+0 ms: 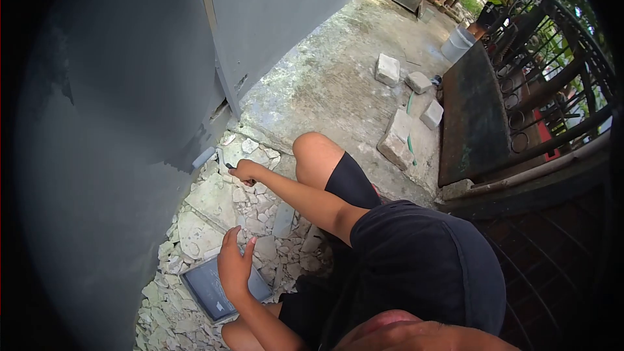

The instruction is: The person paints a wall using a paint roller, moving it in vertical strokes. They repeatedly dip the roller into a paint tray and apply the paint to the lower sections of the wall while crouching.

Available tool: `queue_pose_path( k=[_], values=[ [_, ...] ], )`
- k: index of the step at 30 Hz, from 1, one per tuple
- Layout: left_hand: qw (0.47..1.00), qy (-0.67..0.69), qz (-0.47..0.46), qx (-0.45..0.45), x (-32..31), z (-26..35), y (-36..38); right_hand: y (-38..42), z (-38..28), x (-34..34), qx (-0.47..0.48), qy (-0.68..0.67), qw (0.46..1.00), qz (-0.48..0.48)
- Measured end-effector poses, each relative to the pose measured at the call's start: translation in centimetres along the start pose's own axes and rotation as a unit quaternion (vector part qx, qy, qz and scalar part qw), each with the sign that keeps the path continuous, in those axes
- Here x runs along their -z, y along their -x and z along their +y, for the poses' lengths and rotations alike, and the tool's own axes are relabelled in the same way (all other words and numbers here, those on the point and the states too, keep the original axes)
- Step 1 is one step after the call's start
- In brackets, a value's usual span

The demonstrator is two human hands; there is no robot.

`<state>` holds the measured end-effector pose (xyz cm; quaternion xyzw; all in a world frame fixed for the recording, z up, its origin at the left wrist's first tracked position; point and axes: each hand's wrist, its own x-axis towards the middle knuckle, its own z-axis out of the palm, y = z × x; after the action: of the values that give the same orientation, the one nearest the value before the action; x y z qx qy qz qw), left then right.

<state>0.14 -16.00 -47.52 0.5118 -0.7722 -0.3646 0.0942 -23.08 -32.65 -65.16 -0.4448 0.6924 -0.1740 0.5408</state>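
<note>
My right hand is shut on the handle of a small paint roller, whose grey sleeve rests against the bottom of the grey-painted wall. My left hand grips the edge of a shallow grey paint tray, thumb and fingers over its rim. The tray sits on broken concrete rubble at the foot of the wall. I am squatting; my bare knee rises just right of the roller hand.
Loose concrete blocks lie on the rough slab beyond my knee. A dark metal sheet leans by an iron railing on the right. A white bucket stands at the far end.
</note>
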Motion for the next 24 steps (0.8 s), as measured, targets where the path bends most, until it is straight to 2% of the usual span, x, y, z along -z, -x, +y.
queue_pose_path(
  k=[1,2,3,5,8,10,13,16,17,19,20,22,24],
  values=[
    [1.000,-0.001,-0.004,0.002,-0.1,-0.3,-0.2,0.8,0.9,-0.2,-0.009,-0.069,0.997,-0.019],
    [1.000,-0.004,-0.008,0.010,-0.1,-0.8,-0.1,1.5,2.0,-0.7,-0.024,-0.199,0.979,-0.034],
    [1.000,-0.006,-0.003,0.030,-0.3,-1.1,0.1,1.7,3.2,-2.3,-0.043,-0.324,0.943,-0.060],
    [1.000,-0.010,0.021,-0.019,0.1,-1.2,-0.3,2.6,4.1,-4.0,-0.082,-0.501,0.855,-0.103],
    [1.000,-0.013,0.022,0.000,0.4,-0.6,-0.5,4.0,3.5,-5.1,-0.067,-0.620,0.760,-0.185],
    [0.999,-0.016,0.025,0.018,0.4,-0.8,-0.3,2.7,3.2,-5.7,-0.069,-0.638,0.744,-0.185],
    [1.000,-0.023,0.015,0.006,0.0,-0.8,-0.3,1.2,1.6,-5.6,-0.081,-0.703,0.682,-0.184],
    [0.999,-0.024,0.021,0.004,-0.1,-0.4,0.1,0.2,-1.6,-6.3,-0.041,-0.662,0.747,-0.051],
    [1.000,-0.018,0.020,0.007,-0.1,-0.2,0.2,0.2,-2.5,-6.3,-0.043,-0.661,0.748,-0.053],
    [1.000,-0.013,0.022,0.010,-0.1,-0.4,0.4,0.2,-3.9,-6.5,0.051,-0.614,0.784,0.073],
    [0.999,-0.016,0.027,0.007,-0.2,-0.6,0.6,0.6,-4.3,-6.7,0.052,-0.613,0.785,0.072],
    [0.999,-0.018,0.036,0.003,-0.2,-0.7,0.8,1.2,-4.3,-7.2,0.144,-0.502,0.827,0.207],
    [0.999,-0.012,0.030,0.012,0.3,-0.8,0.9,2.5,-4.2,-6.4,0.180,-0.437,0.845,0.251]
  ],
)
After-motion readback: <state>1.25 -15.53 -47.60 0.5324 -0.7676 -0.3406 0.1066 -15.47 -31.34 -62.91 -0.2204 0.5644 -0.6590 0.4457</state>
